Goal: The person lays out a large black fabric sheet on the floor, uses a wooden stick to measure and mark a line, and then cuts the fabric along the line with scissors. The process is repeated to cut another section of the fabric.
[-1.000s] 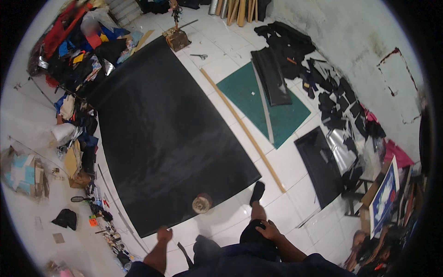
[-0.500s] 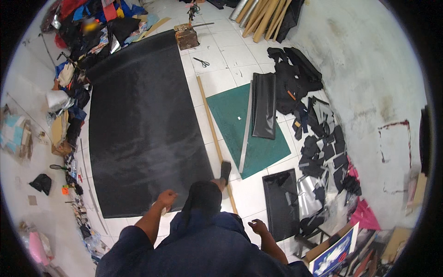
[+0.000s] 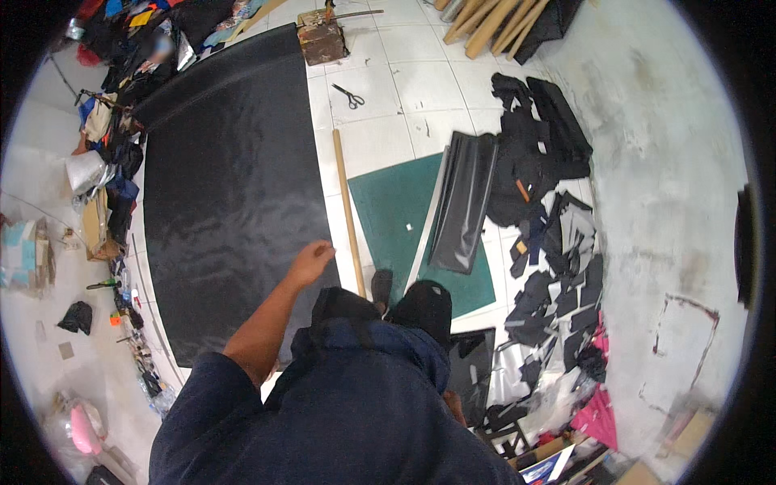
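- Left hand (image 3: 312, 264): fingers loosely curled, narrow gap; positioned over the right edge of the large black sheet (image 3: 230, 194), contact undetermined.
- Right hand (image 3: 454, 407): mostly hidden by the dark shirt (image 3: 339, 412); finger state cannot be told.
- Black sheet: spread on the tiled floor (image 3: 408, 77), left of the tan pole (image 3: 349, 210).
- Green cutting mat (image 3: 392, 194): right of the pole, bearing a straightedge (image 3: 426, 226) and folded black material (image 3: 465, 202).
- Scissors (image 3: 351, 97): lying beyond the mat.

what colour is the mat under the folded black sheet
The mat is dark green, plain; it shows best in the head view.
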`<state>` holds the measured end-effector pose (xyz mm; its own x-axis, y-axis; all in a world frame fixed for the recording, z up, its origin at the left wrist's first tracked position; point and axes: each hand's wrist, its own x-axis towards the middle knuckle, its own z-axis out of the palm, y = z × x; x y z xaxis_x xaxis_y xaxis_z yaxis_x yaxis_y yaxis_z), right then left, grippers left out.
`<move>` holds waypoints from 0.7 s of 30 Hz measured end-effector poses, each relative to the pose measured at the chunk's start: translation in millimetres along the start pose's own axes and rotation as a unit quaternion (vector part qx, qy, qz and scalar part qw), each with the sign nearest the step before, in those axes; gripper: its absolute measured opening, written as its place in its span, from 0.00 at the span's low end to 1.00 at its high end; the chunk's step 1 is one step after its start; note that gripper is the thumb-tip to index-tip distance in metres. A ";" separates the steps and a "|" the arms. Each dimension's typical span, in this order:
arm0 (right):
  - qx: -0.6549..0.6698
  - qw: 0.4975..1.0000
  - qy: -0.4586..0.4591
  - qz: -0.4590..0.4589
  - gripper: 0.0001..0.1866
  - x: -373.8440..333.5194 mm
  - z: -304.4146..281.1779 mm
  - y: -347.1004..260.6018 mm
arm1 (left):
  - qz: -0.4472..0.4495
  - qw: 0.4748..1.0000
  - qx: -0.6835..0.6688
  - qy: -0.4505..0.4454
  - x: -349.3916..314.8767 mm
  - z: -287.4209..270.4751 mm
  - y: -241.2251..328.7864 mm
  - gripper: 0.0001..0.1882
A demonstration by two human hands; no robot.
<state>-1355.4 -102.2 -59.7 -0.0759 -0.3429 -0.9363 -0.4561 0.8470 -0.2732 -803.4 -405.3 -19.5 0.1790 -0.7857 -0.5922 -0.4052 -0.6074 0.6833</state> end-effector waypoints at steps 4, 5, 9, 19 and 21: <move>-0.135 0.986 0.018 -0.099 0.18 76.7 -52.1 -126.2 | 0.053 0.995 -0.083 -0.017 43.2 -20.4 130.9 0.24; -0.172 0.977 0.013 -0.123 0.19 100.8 -70.4 -167.2 | 0.051 0.995 -0.087 0.006 56.4 -23.9 120.2 0.25; -0.212 0.957 -0.021 -0.196 0.19 214.9 -163.0 -319.4 | -0.087 0.988 -0.060 0.111 111.2 -32.5 49.9 0.27; -0.409 0.894 0.093 -0.157 0.16 395.5 -345.9 -861.7 | -0.438 0.816 -0.224 0.304 71.6 47.0 0.0 0.26; -0.419 0.875 0.128 -0.206 0.16 389.5 -302.5 -971.2 | -0.425 0.785 -0.299 0.338 92.9 49.1 34.6 0.27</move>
<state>-1210.3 -1181.2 -92.3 0.1002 -0.7203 -0.6864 -0.9733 0.0723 -0.2179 -844.8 -493.6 -71.8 0.6733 0.1718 -0.7191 0.5745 -0.7338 0.3625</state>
